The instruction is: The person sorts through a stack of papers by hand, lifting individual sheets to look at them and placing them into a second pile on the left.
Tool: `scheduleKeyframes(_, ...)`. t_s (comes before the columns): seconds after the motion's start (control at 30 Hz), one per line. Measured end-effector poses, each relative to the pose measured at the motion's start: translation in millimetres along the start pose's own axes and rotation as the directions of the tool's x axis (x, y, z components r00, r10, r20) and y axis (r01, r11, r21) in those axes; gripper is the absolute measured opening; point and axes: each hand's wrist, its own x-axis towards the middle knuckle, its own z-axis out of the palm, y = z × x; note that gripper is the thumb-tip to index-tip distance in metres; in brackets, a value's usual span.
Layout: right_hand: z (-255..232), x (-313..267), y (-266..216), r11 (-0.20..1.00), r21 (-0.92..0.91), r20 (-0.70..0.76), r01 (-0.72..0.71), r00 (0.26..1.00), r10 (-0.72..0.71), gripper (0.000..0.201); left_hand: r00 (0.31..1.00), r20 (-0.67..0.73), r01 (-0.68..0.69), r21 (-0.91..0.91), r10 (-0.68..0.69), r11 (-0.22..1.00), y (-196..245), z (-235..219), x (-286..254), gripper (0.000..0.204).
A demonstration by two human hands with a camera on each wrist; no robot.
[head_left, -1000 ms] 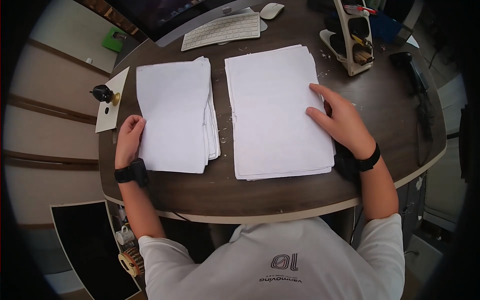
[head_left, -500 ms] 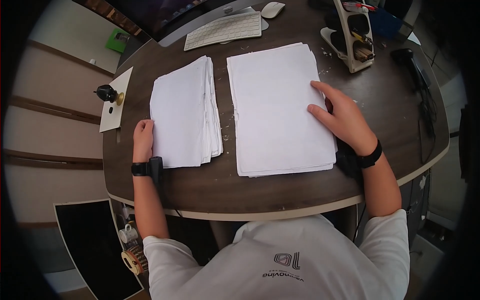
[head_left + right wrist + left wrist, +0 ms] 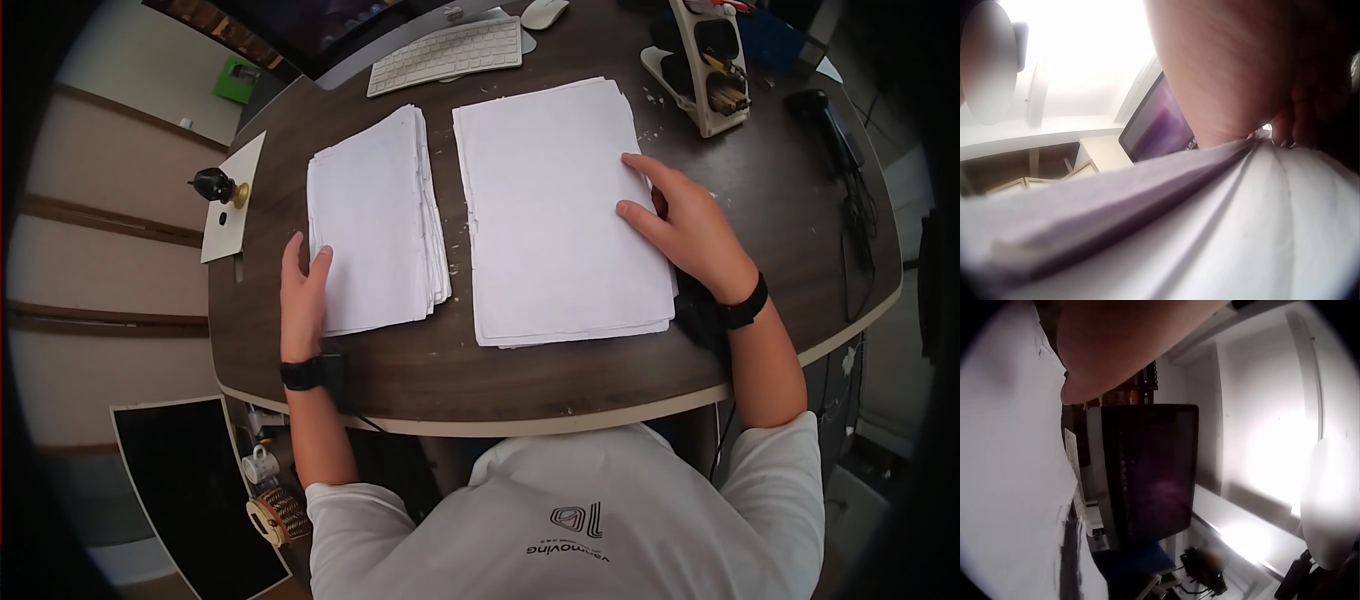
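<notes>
Two stacks of white paper lie side by side on the desk. At the left stack, whose right-hand edges are uneven and layered, my left hand has its thumb at the left edge and its fingers spread apart outside it. My right hand grips the right edge of the wider right stack, thumb and index finger over the top sheet, the other fingers bent in at the side. From the right wrist, layered page edges run up to the curled fingers. The left wrist view has the left hand beside white sheets.
A white keyboard and mouse lie at the back, before a monitor. A pen holder and a black corded device stand to the right. Paper scraps dot the brown desk. A dark knobbed object is at left.
The left stack's left side has shifted rightward. My left hand has moved right and toward me, and its fingers have spread from a pinch at the edge. The right hand stays on its stack.
</notes>
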Motion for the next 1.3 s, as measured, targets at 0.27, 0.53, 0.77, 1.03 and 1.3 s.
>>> scheduleKeyframes(0.27,-0.9,0.3,-4.6,0.999,-0.034,0.028,-0.033,0.999,0.034,0.053,0.804,0.375,-0.553,0.189,0.461,0.811,71.5,102.7,-77.4,0.019)
scheduleKeyframes(0.53,1.3,1.1,1.0,0.999,-0.037,0.007,-0.010,1.000,0.010,0.053,0.865,0.330,-0.480,0.328,0.378,0.814,70.1,141.8,-64.3,0.028)
scheduleKeyframes(0.77,-0.5,1.6,1.1,0.999,-0.036,0.024,-0.021,0.999,0.022,0.053,0.910,0.299,-0.389,0.371,0.288,0.843,77.1,156.5,-52.5,0.024)
scheduleKeyframes(1.03,4.2,0.2,10.0,0.999,-0.016,-0.029,0.037,0.999,-0.037,0.055,0.795,0.108,-0.601,0.268,0.597,0.752,80.0,155.9,-61.7,0.014)
scheduleKeyframes(1.3,1.5,-1.9,10.8,0.999,-0.007,-0.039,0.042,0.998,-0.043,0.055,0.899,-0.117,-0.433,-0.107,0.422,0.895,47.3,118.4,-41.2,0.016)
